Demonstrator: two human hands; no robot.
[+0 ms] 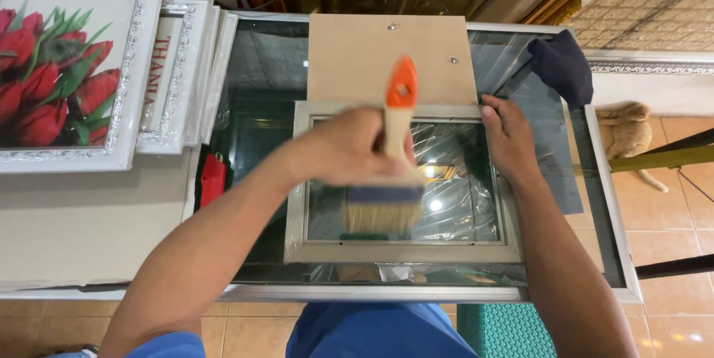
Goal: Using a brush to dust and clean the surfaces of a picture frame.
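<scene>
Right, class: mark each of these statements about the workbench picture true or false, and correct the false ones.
1. The left hand holds a wide paintbrush over the glass of a silver picture frame. True.
2. The paintbrush has a green handle tip. False: the tip is orange.
3. The right hand rests on the frame's right edge. True.
4. A brown backing board lies just beyond the frame. True.
5. The framed pictures stacked at the left show yellow sunflowers. False: they show red flowers.
6. A dog lies on the glass table. False: a light-coloured cat lies on the tiled floor to the right.
</scene>
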